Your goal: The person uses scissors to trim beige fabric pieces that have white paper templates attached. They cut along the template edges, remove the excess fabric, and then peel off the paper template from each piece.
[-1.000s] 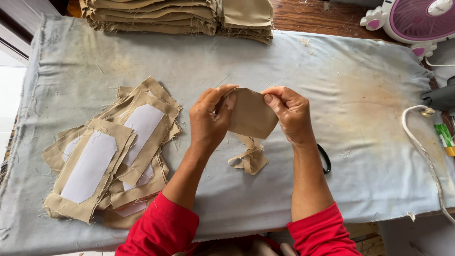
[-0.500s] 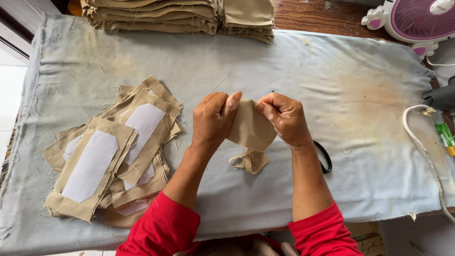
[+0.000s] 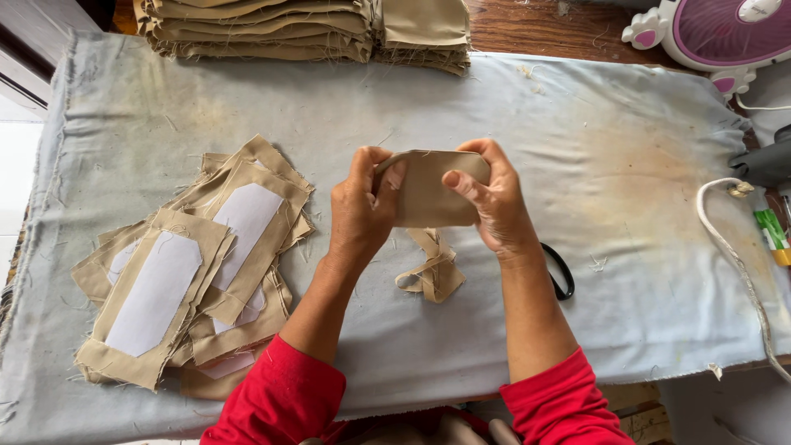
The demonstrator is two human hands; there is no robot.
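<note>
Above the middle of the worktop (image 3: 577, 124), in the head view, the left hand (image 3: 362, 210) and right hand (image 3: 494, 206) are both pinching a folded tan fabric piece (image 3: 428, 194); a loosening pinch could be letting the fold spring open onto the scrap strips (image 3: 430, 274) below.

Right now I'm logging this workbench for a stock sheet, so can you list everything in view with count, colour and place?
Held fabric piece: one, tan, between both hands above the table centre.
Fabric strips: a small tangle, tan, on the cloth below the hands.
Cut pieces with white lining: an overlapping pile, count unclear, left.
Folded fabric stack: several layers, tan, far edge.
Table cloth: one, pale blue, stained.
Black loop: one, by the right forearm, partly hidden.
Fan: one, pink and white, far right.
Cord: one, white, right edge.
Left hand: gripping the piece.
Right hand: gripping the piece.
</note>
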